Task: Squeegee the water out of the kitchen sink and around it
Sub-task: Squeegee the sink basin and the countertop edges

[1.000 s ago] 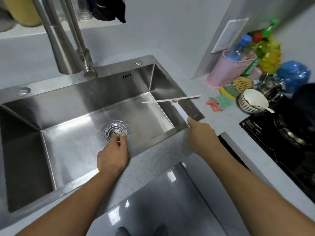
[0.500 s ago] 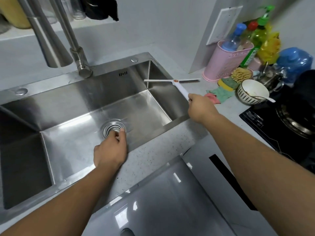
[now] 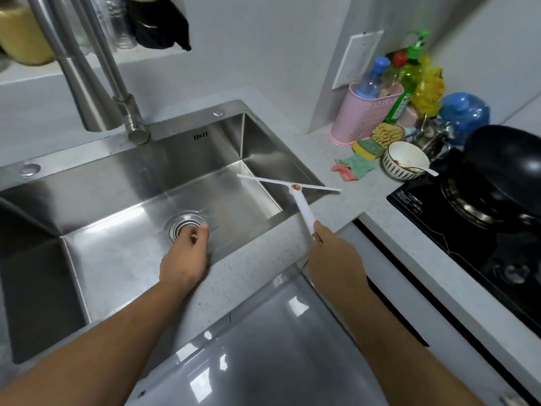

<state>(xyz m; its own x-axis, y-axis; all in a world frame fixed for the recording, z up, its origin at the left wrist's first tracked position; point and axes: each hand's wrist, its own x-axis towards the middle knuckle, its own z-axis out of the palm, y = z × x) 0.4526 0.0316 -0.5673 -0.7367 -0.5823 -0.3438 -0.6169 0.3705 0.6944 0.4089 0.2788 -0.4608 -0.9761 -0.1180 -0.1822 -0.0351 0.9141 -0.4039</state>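
Observation:
The stainless steel sink (image 3: 131, 177) fills the left and middle of the head view, with a round drain strainer (image 3: 187, 225) in its floor. My left hand (image 3: 186, 259) lies over the sink's front edge, fingers curled together right at the strainer; nothing shows in its grasp. My right hand (image 3: 333, 259) grips the lower end of a white squeegee (image 3: 301, 206). Its thin blade (image 3: 272, 181) hangs in the air, slightly tilted, across the sink's front right corner, not touching the steel.
A tall steel faucet (image 3: 96, 92) rises at the back left. On the right counter stand a pink basket (image 3: 360, 118) with bottles, sponges and a cloth (image 3: 354, 168), and a bowl (image 3: 405, 159) with a spoon. A black wok (image 3: 509, 162) sits on the stove (image 3: 456, 230).
My right hand has drawn the squeegee back from the sink's far right corner toward the front right corner, and the blade now tilts. My left hand has stayed at the drain.

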